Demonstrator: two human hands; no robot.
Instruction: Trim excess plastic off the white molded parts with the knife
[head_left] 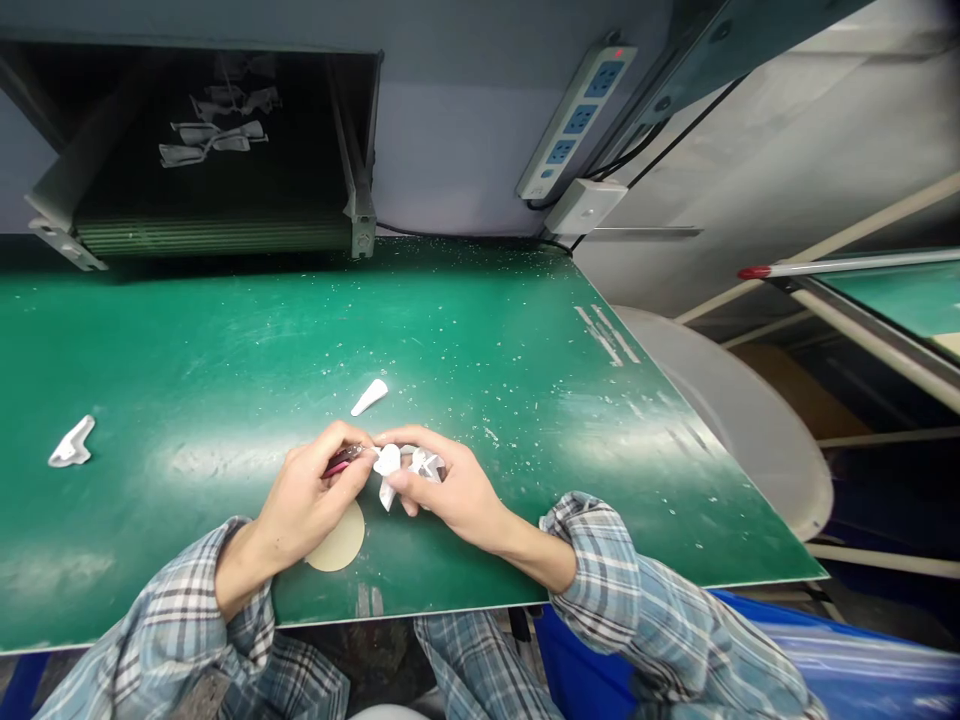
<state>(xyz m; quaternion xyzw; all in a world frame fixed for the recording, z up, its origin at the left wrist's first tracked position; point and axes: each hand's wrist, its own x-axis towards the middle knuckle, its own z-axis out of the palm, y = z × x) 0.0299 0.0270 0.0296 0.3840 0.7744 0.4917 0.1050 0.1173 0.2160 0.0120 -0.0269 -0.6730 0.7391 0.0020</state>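
My left hand [300,505] is closed round a small pink-handled tool [337,467]; most of it is hidden by the fingers, so its exact kind does not show. Its fingertips meet a white moulded plastic piece [388,461], which my right hand [469,495] grips between thumb and fingers. More white plastic bits [426,464] show within the right hand's grasp. Just beyond the hands lies a loose white tapered piece [370,396]. Partly under my left wrist is a round cream-coloured disc [339,540].
Another white piece [72,442] lies far left on the green table [225,350]. At the back, a conveyor belt [217,235] carries several white parts [217,138]. A power strip [577,120] is fixed to the wall. Below the table's right edge sits a blue bin [585,660].
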